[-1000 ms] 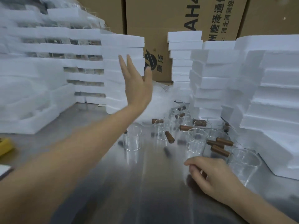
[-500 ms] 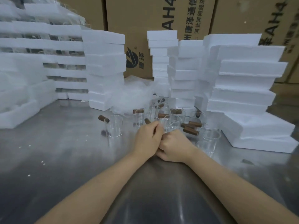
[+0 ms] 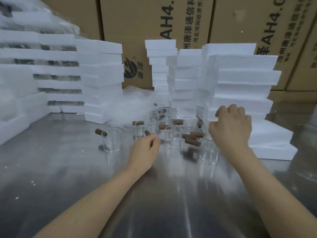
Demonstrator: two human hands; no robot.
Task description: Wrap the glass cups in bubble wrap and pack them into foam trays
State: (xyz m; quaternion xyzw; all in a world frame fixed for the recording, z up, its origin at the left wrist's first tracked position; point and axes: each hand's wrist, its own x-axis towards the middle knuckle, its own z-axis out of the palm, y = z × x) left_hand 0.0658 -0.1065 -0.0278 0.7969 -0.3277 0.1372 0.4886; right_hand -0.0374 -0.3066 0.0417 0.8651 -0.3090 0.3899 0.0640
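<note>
Several clear glass cups with brown wooden handles stand grouped on the steel table (image 3: 68,177); one cup (image 3: 111,141) stands apart at the left, another (image 3: 173,138) in the middle. My left hand (image 3: 145,150) rests on the table just in front of the group with its fingers curled, and a wooden handle (image 3: 147,132) pokes out right above it; I see nothing in its grip. My right hand (image 3: 231,127) hovers above the cups on the right, fingers curled and holding nothing, in front of a stack of white foam trays (image 3: 240,86). Crumpled bubble wrap (image 3: 133,103) lies behind the cups.
More foam tray stacks stand behind the cups at centre-left (image 3: 101,74) and centre (image 3: 185,79), and along the left side (image 3: 17,83). Large cardboard boxes (image 3: 154,18) close off the back. Bare steel surface stretches from the cups to me.
My hands were together in front of the cups and have parted. The right hand rose to the right toward the foam stack. The left hand stayed low by the cups.
</note>
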